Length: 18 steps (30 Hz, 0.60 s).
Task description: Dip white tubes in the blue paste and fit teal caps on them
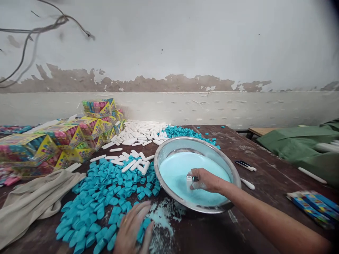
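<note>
While the person's right hand (202, 180) pinches a white tube (189, 183) upright between thumb and fingers, its lower end down at the pale blue powder (209, 169) inside a metal bowl (196, 144), the left hand (134, 227) lies at the near edge of a heap of teal caps (106, 190), thumb spread away from the fingers and caps showing in the gap. Yellow-printed packs (99, 108) stand stacked at left, and blue printed packets (315, 208) lie at right, their lettering too small and blurred to read.
</note>
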Each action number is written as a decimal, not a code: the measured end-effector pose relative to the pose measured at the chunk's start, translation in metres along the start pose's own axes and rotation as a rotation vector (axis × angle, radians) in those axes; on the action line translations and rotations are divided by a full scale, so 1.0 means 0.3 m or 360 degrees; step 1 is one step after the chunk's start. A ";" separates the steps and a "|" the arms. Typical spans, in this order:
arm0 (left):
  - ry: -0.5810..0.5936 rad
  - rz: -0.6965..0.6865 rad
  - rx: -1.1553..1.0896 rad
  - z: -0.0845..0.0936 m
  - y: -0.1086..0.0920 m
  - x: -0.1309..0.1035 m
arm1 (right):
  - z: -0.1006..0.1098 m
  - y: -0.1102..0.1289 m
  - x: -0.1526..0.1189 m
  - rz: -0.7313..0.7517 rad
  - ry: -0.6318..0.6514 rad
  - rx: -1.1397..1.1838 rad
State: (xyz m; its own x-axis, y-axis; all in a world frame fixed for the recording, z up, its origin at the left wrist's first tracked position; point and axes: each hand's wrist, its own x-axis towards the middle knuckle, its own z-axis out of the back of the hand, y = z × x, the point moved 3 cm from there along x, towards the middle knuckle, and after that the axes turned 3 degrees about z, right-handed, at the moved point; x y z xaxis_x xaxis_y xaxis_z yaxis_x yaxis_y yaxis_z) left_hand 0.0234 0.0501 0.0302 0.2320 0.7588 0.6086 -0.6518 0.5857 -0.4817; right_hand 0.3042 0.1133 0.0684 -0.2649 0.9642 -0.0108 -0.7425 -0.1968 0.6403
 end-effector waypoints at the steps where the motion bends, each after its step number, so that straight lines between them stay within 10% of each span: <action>1: 0.0137 -0.0153 0.0012 -0.017 -0.057 0.067 | 0.003 -0.005 -0.008 -0.0012 -0.0020 0.0052; 9: 0.1159 0.0008 0.0138 -0.349 -0.278 0.418 | 0.024 -0.023 -0.077 -0.0023 -0.0110 0.0350; 13: 0.1166 0.0026 0.0206 -0.415 -0.255 0.453 | 0.036 -0.047 -0.111 0.0064 -0.0536 -0.0025; 18: 0.1118 -0.0070 0.0367 -0.405 -0.262 0.447 | 0.008 -0.061 -0.136 0.0009 -0.0310 -0.0512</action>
State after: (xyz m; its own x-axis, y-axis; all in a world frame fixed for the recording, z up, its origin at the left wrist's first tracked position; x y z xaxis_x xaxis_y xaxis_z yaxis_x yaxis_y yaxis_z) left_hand 0.1935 0.1403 0.0730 0.6185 0.7848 0.0402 -0.7484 0.6038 -0.2746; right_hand 0.3300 0.0779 0.0590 -0.1707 0.9726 0.1579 -0.9049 -0.2182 0.3655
